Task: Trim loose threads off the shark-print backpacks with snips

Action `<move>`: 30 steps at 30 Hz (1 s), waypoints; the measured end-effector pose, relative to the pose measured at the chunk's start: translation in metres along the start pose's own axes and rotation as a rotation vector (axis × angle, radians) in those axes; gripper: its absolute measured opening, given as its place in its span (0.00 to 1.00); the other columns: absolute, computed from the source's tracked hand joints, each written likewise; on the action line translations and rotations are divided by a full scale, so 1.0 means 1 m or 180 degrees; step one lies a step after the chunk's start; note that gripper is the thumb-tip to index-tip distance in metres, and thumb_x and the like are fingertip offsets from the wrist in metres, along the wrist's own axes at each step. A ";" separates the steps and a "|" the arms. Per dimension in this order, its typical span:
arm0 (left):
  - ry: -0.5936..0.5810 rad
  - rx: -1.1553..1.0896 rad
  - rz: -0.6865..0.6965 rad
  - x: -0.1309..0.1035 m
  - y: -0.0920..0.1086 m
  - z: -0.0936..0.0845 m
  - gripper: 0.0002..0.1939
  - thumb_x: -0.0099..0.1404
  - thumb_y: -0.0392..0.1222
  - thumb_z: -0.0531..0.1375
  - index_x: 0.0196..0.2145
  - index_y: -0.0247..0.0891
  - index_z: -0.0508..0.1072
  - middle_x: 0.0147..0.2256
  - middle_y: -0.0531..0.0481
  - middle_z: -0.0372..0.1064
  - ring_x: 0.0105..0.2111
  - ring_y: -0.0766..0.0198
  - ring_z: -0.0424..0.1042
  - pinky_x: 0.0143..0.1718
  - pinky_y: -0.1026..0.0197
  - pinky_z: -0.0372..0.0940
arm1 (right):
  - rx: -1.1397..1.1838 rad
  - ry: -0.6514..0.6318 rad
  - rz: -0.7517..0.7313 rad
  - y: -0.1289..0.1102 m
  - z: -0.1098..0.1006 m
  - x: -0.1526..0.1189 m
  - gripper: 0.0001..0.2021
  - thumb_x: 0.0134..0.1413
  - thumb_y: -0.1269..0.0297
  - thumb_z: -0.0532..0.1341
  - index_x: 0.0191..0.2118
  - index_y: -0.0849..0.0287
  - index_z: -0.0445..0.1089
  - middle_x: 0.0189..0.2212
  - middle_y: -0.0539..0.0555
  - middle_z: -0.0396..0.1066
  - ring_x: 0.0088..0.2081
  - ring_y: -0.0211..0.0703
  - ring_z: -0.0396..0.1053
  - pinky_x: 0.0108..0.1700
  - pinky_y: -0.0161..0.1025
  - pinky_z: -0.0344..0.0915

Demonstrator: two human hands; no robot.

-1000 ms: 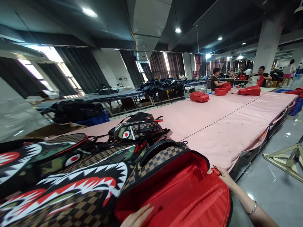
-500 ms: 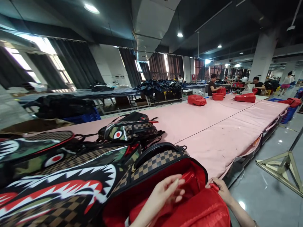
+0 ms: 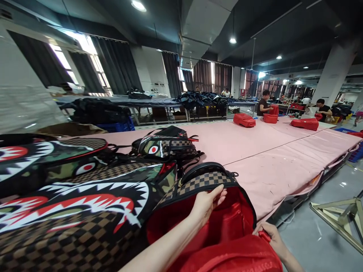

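A checkered backpack (image 3: 202, 180) lies open in front of me, its red lining (image 3: 227, 223) showing and a black handle (image 3: 202, 165) on top. My left hand (image 3: 208, 202) is at the upper edge of the opening, thumb and fingers closed together on the black-trimmed rim. At the right side of the opening, my right hand (image 3: 269, 232) pinches a piece of the red lining near the edge. Left of this bag lie backpacks with a shark-mouth print (image 3: 99, 204); a smaller one with an eye print (image 3: 167, 145) sits behind them.
The pink-covered table (image 3: 272, 151) stretches away to the right. Red bags (image 3: 244, 120) sit toward its far end, where two people (image 3: 263, 104) work. A metal stand (image 3: 340, 215) is on the floor at right. Dark bags (image 3: 93, 110) are piled behind at left.
My left hand has moved up from inside the red lining to the rim of the opening. My right hand stays at the right edge. The view has turned slightly left.
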State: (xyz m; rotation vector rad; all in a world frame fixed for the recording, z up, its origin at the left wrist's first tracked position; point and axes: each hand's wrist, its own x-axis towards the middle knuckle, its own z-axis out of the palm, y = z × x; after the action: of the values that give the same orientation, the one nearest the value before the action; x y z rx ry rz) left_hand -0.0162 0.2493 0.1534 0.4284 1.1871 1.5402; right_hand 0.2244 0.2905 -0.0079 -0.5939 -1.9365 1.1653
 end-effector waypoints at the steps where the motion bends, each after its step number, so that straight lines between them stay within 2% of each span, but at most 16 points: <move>1: 0.0012 0.0016 0.0122 -0.001 -0.004 -0.002 0.11 0.47 0.32 0.67 0.30 0.29 0.71 0.26 0.46 0.72 0.25 0.67 0.72 0.27 0.68 0.68 | 0.0021 -0.0020 0.0056 0.003 -0.002 0.000 0.13 0.53 0.56 0.56 0.25 0.58 0.66 0.26 0.53 0.70 0.29 0.43 0.67 0.33 0.38 0.62; 4: 0.0025 0.0166 0.0439 -0.009 -0.021 -0.011 0.14 0.45 0.36 0.68 0.29 0.29 0.71 0.24 0.47 0.71 0.24 0.67 0.71 0.26 0.67 0.68 | 0.0055 -0.0057 0.0287 0.007 -0.011 0.006 0.13 0.54 0.56 0.55 0.27 0.59 0.68 0.27 0.54 0.71 0.31 0.45 0.68 0.35 0.40 0.63; 6: 0.0145 0.0209 0.0622 -0.016 -0.036 -0.019 0.16 0.43 0.38 0.69 0.29 0.30 0.71 0.25 0.48 0.72 0.23 0.66 0.70 0.26 0.65 0.68 | 0.0001 0.0241 0.0367 -0.001 -0.018 0.016 0.14 0.55 0.56 0.53 0.31 0.59 0.70 0.29 0.55 0.71 0.34 0.46 0.68 0.38 0.41 0.63; 9: 0.0283 0.0176 0.0742 -0.028 -0.054 -0.027 0.17 0.41 0.41 0.69 0.29 0.32 0.71 0.25 0.50 0.72 0.23 0.66 0.70 0.28 0.64 0.68 | -0.0169 0.0811 0.0114 -0.034 -0.019 0.038 0.13 0.57 0.58 0.52 0.38 0.59 0.70 0.33 0.56 0.69 0.38 0.45 0.67 0.41 0.41 0.63; 11: 0.0247 0.0248 0.0719 -0.033 -0.060 -0.030 0.16 0.42 0.44 0.68 0.27 0.31 0.72 0.22 0.50 0.72 0.23 0.66 0.69 0.29 0.64 0.67 | -0.0303 0.0639 -0.0278 -0.062 -0.012 0.055 0.11 0.57 0.61 0.53 0.41 0.57 0.70 0.33 0.54 0.67 0.35 0.42 0.65 0.37 0.38 0.63; 13: 0.0200 0.0373 0.0703 -0.039 -0.062 -0.033 0.15 0.43 0.45 0.67 0.24 0.31 0.72 0.20 0.49 0.71 0.22 0.67 0.68 0.29 0.65 0.66 | -0.0455 0.0407 -0.0528 -0.086 0.000 0.070 0.11 0.55 0.64 0.55 0.44 0.55 0.70 0.28 0.52 0.64 0.29 0.38 0.63 0.30 0.35 0.61; 16: 0.0230 0.0475 0.0779 -0.046 -0.058 -0.035 0.12 0.45 0.44 0.66 0.23 0.31 0.72 0.20 0.48 0.71 0.22 0.67 0.68 0.28 0.66 0.64 | -0.0621 0.0134 -0.0745 -0.107 0.018 0.084 0.09 0.50 0.67 0.60 0.38 0.55 0.73 0.23 0.50 0.63 0.25 0.37 0.62 0.26 0.33 0.59; 19: 0.0219 0.0492 0.0843 -0.052 -0.055 -0.035 0.11 0.46 0.43 0.66 0.23 0.32 0.72 0.20 0.49 0.71 0.21 0.67 0.67 0.28 0.66 0.63 | -0.0672 -0.0048 -0.0914 -0.115 0.027 0.093 0.08 0.48 0.70 0.60 0.35 0.54 0.74 0.22 0.50 0.64 0.25 0.37 0.63 0.26 0.33 0.59; 24: -0.0013 0.0296 0.0930 -0.054 -0.058 -0.029 0.12 0.46 0.42 0.65 0.27 0.32 0.73 0.22 0.50 0.70 0.22 0.67 0.66 0.27 0.65 0.62 | -0.0992 -0.0306 -0.1269 -0.123 0.033 0.103 0.09 0.47 0.73 0.58 0.33 0.58 0.74 0.21 0.50 0.64 0.24 0.36 0.62 0.25 0.32 0.57; 30: -0.0162 0.0347 0.0992 -0.055 -0.060 -0.030 0.09 0.48 0.42 0.64 0.21 0.32 0.72 0.19 0.51 0.67 0.21 0.68 0.64 0.26 0.65 0.61 | -0.1215 -0.0515 -0.1094 -0.126 0.041 0.104 0.11 0.41 0.79 0.54 0.29 0.58 0.68 0.23 0.49 0.64 0.26 0.35 0.62 0.27 0.31 0.55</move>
State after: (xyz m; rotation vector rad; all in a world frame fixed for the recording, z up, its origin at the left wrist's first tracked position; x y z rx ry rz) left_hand 0.0110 0.1820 0.1065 0.7495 1.2097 1.7212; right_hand 0.1307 0.2851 0.1321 -0.3449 -2.3116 0.6495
